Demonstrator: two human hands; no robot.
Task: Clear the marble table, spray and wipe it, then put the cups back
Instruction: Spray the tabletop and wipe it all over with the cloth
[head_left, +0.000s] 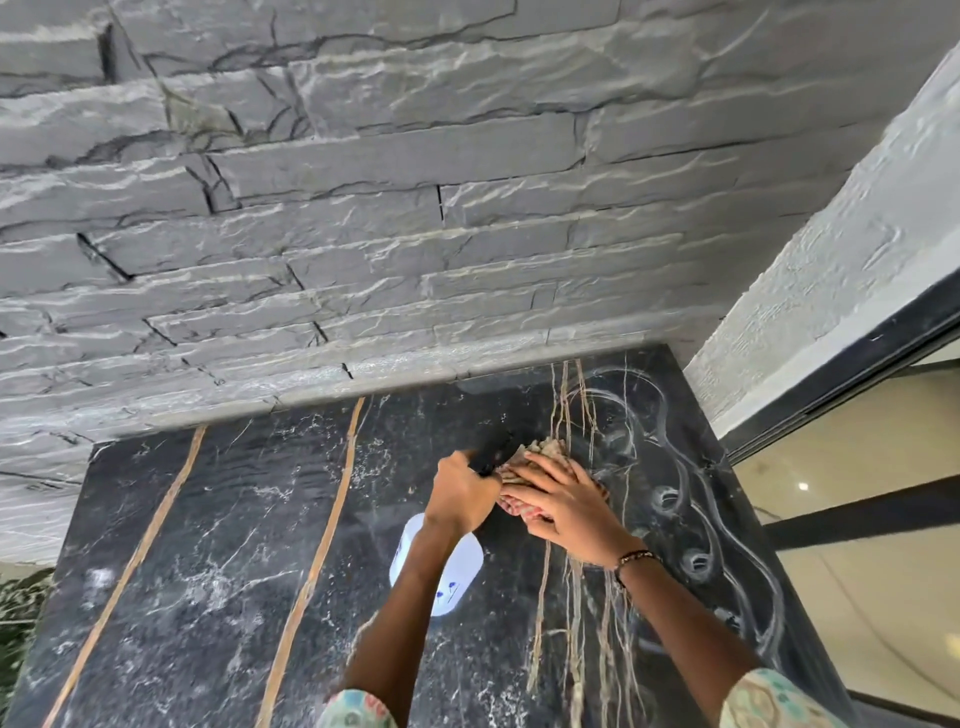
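Note:
The black marble table (208, 571) with gold veins fills the lower view. My left hand (460, 493) grips the black trigger head of a white spray bottle (457, 577), whose body hangs below my wrist. My right hand (566, 506) presses a beige patterned cloth (543, 452) flat on the marble, fingers spread over it, right beside the bottle's nozzle. Wet swirl marks (670, 467) streak the table's right part. No cups are in view.
A grey stacked-stone wall (363, 208) rises directly behind the table. On the right, a white textured pillar (831, 260) and a dark-framed glass panel (857, 519) border the table's right edge. Greenery shows at the lower left corner.

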